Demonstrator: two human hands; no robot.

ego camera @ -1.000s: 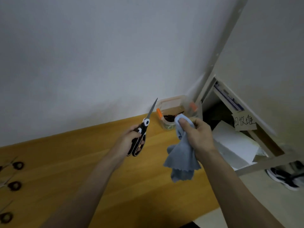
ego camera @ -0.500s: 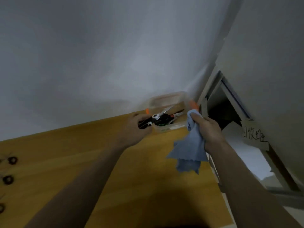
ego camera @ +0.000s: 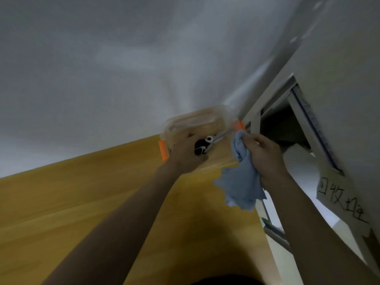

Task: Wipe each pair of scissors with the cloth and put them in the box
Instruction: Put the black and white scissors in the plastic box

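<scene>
Left hand (ego camera: 186, 155) over boxed scissors (ego camera: 202, 146), grip blurred.

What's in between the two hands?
In the head view, the scissors lie between the left hand and the right hand, inside the clear box. The cloth hangs from the right hand.

Both my forearms reach forward and up from the lower edge of view, bare to the elbow. My left hand (ego camera: 186, 154) is extended furthest, back of the hand toward me, fingers curled forward; whether they grip anything I cannot tell. My right hand (ego camera: 265, 156) sits just beside it, knuckles up, fingers closed tight in a fist-like grip.
</scene>
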